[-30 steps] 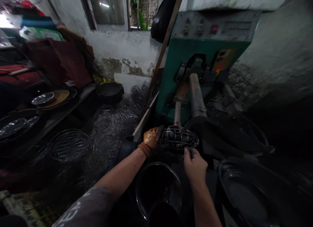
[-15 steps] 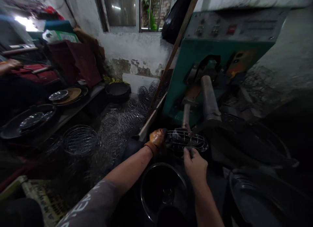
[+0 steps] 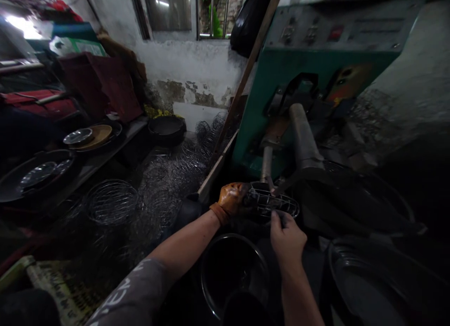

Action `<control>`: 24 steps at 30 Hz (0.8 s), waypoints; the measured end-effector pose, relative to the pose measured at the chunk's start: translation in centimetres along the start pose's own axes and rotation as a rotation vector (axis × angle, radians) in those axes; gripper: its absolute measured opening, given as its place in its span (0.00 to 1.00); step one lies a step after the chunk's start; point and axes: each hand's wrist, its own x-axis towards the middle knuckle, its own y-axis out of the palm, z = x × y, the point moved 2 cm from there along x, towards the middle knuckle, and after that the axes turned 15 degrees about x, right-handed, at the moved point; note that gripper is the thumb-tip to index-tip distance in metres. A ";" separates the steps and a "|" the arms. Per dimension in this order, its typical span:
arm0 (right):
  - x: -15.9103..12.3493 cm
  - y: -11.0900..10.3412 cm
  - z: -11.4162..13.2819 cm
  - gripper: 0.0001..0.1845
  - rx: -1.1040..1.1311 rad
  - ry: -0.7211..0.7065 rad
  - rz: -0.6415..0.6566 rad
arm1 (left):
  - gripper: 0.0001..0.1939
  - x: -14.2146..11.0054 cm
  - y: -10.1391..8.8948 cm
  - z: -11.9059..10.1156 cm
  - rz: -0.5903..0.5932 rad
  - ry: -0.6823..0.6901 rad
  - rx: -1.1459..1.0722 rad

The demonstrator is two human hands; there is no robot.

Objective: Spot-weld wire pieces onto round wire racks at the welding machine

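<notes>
A round wire rack [image 3: 281, 205] sits under the upper metal rod of a green spot-welding machine [image 3: 242, 143], whose copper-coloured tip [image 3: 271, 188] comes down at its wires. My left hand [image 3: 231, 198], in a stained orange glove, is closed around the rack's left side. My right hand [image 3: 288, 237] is bare and pinched, thumb and fingertips at the rack's near rim. What lies between those fingertips is too small and dark to make out. Below my hands stands a dark round bowl [image 3: 207, 288] with a shiny rim, a few small bits inside.
Several wire racks lie heaped on the floor to the left, one round rack [image 3: 111, 202] among them. A bench [image 3: 101, 162] beyond carries pans and metal dishes. A large dark basin [image 3: 369, 288] is at the lower right. A wooden post [image 3: 242, 82] leans beside the machine.
My left hand has shifted right along with the rack's left side, and my right hand has moved slightly right. The view has turned a little. A co-worker's hand at the far left has gone from view.
</notes>
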 end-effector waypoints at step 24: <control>-0.3 -1.8 -2.2 0.32 -0.082 0.104 0.048 | 0.54 -1.1 -1.5 2.6 -0.003 -0.148 -0.060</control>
